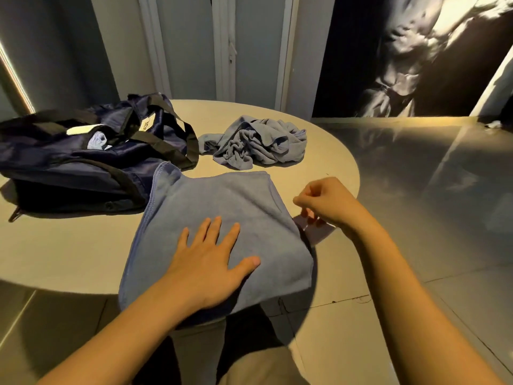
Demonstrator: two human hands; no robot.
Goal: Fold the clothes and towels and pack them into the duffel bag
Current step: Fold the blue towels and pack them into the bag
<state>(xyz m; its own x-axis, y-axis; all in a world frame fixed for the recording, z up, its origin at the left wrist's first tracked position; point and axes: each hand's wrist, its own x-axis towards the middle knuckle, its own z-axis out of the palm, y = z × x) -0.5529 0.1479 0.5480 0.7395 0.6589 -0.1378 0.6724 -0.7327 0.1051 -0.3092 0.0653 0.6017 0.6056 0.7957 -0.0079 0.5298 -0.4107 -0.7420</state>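
Left hand (211, 262): flat, fingers spread, pressing the folded blue towel (222, 201).
Right hand (324, 201): fingers curled, empty, beside the towel's right edge.
Duffel bag (83, 157): left, open.
Crumpled cloth (255, 143): behind towel.

Two bare arms showed in the view. The left forearm lay at about 7 o'clock and the right one at about 5 o'clock. Both were uncovered along all the length that could be seen, from the edge of the view to the wrist. The left hand (211, 262) had short, trimmed nails, and the thumbnail was the one seen most clearly. On the right hand (327, 201) the nails were mostly hidden. Low in the view, near 6 o'clock, the legs were in trousers (258, 368) of a plain, light khaki or beige cloth with soft folds, and dark shadow lay between the two legs
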